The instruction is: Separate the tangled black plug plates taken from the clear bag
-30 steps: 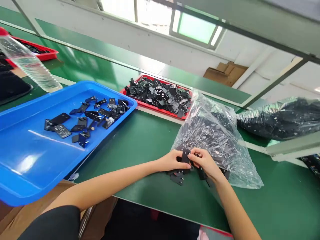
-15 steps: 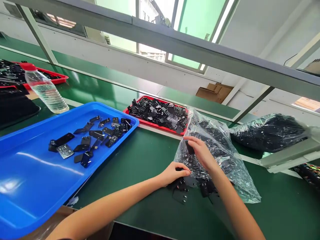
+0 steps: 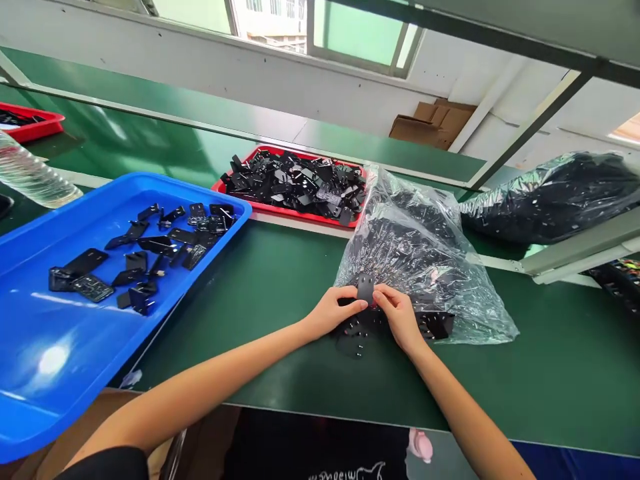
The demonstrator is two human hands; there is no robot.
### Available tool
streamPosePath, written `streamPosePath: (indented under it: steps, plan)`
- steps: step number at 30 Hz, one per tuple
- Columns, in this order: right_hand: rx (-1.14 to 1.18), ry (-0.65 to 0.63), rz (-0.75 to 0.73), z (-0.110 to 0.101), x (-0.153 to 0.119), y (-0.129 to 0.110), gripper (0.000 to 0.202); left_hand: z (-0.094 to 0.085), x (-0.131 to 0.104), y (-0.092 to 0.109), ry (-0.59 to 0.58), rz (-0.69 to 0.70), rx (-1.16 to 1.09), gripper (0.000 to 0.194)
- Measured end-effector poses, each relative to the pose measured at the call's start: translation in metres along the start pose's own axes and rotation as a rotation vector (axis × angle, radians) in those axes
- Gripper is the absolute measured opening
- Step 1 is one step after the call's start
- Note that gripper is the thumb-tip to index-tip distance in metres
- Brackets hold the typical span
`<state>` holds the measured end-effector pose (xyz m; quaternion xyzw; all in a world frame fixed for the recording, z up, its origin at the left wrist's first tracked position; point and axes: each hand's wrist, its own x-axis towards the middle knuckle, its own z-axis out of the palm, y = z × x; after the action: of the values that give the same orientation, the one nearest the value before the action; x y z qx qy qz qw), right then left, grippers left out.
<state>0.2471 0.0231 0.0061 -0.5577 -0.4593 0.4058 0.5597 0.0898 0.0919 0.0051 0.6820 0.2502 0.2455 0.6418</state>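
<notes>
A small dark flat part with rounded corners [image 3: 365, 288] is pinched upright between both hands. My left hand [image 3: 336, 311] grips its left edge with thumb and fingers. From the right side my right hand [image 3: 399, 315] closes on the same part. Behind the hands lies a clear plastic bag [image 3: 420, 260] full of black pieces. More loose black pieces [image 3: 356, 333] rest on the green table just below the hands, partly hidden by them.
A blue tray [image 3: 30, 347] with scattered black parts stands at the left. Behind it is a red tray [image 3: 295, 209] heaped with black pieces. A water bottle [image 3: 37, 175] lies far left; another filled bag [image 3: 555, 200] is at the right.
My right hand has come down from over the bag to meet my left hand, and both now hold the dark part. The view has tilted downward and shifted.
</notes>
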Motion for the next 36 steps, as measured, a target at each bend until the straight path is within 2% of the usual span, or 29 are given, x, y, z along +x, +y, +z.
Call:
streamPosePath:
  steps: [8, 23, 36]
  plan:
    - [0.038, 0.008, -0.027, -0.0048, -0.0023, 0.0054, 0.034, 0.0029, 0.0046, 0.0006, -0.02, 0.031, 0.059, 0.027]
    - [0.021, 0.034, -0.026, -0.0061, -0.0034, 0.0053, 0.042, 0.0041, 0.0059, -0.0017, -0.005, 0.019, 0.094, 0.034]
    - [0.051, 0.032, -0.025, -0.0071, -0.0034, 0.0065, 0.041, 0.0043, 0.0062, -0.0014, -0.017, 0.056, 0.119, 0.034]
